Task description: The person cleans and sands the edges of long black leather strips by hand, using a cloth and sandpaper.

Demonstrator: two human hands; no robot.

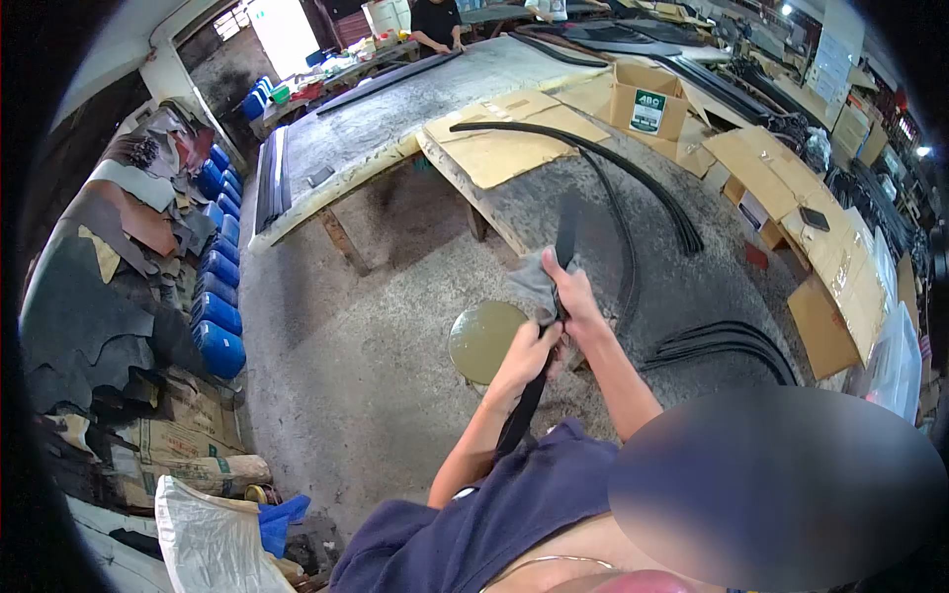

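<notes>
Stained, speckled grey concrete makes up the floor [326,395], and a wide table with a worn, pale, mottled top [395,99] spans eleven to twelve o'clock. Beside it, a dark grey, scuffed table [682,282] reaches from one to three o'clock. Blue plastic barrels [217,348] line up at nine to ten o'clock, beside a heap of limp grey and brown sheet scraps [89,306]. At one o'clock stand an open brown cardboard box with a green-and-white label [647,107] and, nearer, a flattened cardboard sheet [494,158], crossed by long, curved black strips [633,173]. More thin black strips [736,341] bend in an arc at three o'clock. Beyond the pale table, a person in black [435,22] is at twelve o'clock.

A round, olive-yellow disc with a smooth top [487,342] sits low, near the centre, just left of the hands in view. The flat, matte black band [524,410] is in both hands; its long axis slants from between six and seven o'clock up towards twelve to one. The left hand [529,356] has its fingers curled around the band. The right hand [571,292] presses a crumpled grey cloth [534,282] against it, thumb extended along it.
</notes>
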